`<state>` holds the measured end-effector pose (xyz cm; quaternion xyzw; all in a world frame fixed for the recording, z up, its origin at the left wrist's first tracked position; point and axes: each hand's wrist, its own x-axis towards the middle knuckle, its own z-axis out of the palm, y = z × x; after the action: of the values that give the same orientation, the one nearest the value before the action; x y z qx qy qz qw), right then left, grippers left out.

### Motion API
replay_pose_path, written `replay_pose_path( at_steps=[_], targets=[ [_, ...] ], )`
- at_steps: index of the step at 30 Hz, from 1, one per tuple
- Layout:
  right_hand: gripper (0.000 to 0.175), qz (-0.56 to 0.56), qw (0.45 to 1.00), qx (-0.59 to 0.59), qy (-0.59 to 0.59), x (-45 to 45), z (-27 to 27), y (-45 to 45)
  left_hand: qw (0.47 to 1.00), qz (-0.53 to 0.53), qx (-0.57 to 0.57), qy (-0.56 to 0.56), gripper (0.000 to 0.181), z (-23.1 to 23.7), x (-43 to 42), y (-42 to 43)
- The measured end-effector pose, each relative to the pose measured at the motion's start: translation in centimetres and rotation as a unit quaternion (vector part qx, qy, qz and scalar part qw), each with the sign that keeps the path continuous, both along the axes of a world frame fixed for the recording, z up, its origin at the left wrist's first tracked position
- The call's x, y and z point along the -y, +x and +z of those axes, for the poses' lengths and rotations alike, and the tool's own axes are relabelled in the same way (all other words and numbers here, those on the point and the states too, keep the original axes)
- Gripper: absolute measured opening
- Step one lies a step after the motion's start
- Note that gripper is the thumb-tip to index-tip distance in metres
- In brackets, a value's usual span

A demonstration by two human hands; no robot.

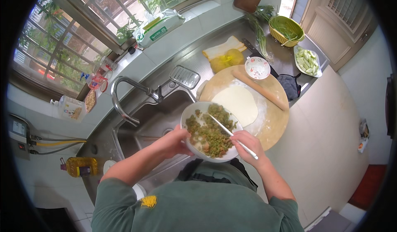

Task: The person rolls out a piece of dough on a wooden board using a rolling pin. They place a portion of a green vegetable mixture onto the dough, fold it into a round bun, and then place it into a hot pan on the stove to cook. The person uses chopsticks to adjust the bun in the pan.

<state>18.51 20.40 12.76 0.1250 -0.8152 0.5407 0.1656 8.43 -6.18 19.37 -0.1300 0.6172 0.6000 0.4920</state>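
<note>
My left hand (175, 143) grips the left rim of a white bowl (231, 153) held in front of my body. Inside it lies a chopped green and brown filling (214, 139), spread unevenly over the bottom. My right hand (249, 146) is closed around white chopsticks (221, 125), whose tips reach into the filling. Just beyond the bowl, a flat rolled sheet of dough (238, 103) lies on a round wooden board (277, 123) dusted with flour. A wooden rolling pin (260, 90) rests on the board to the right of the dough.
The sink (149, 129) with its curved faucet (116, 98) is at left. Behind the board are a floral bowl (257, 68), a knife (252, 49), green onions (261, 39), a yellow basket (285, 39) and a plate of cut green vegetable (307, 61). An oil bottle (81, 166) stands left.
</note>
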Motion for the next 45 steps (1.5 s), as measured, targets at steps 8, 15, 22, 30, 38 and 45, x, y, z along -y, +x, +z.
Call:
replay_pose_path(
  at_steps=[8,15,22,30,38,45],
  targets=[
    [0.011,-0.006,1.000,-0.011,0.001,-1.2,-0.9,-0.2,1.000,0.004,-0.004,-0.022,0.065,0.9,-1.0,-0.5],
    [0.012,-0.017,1.000,-0.019,-0.013,-1.6,-1.7,0.0,0.999,0.000,-0.014,-0.032,0.065,1.0,-1.4,-0.4],
    [0.013,-0.051,0.998,-0.022,-0.031,-2.1,-2.3,0.2,1.000,0.007,-0.010,-0.010,0.061,1.1,-1.6,-0.5],
    [0.007,-0.103,0.988,0.032,-0.110,-3.8,-3.6,-0.1,1.000,0.011,-0.007,-0.019,0.058,0.4,-1.2,-0.4],
    [0.014,-0.136,0.946,0.124,-0.267,-6.4,-5.8,-0.7,1.000,0.015,-0.021,-0.008,0.057,0.3,-0.4,-0.1],
    [0.014,-0.044,0.934,0.118,-0.334,-6.5,-2.7,0.2,0.999,0.009,-0.031,0.003,0.070,0.2,-0.1,0.3]
  ],
)
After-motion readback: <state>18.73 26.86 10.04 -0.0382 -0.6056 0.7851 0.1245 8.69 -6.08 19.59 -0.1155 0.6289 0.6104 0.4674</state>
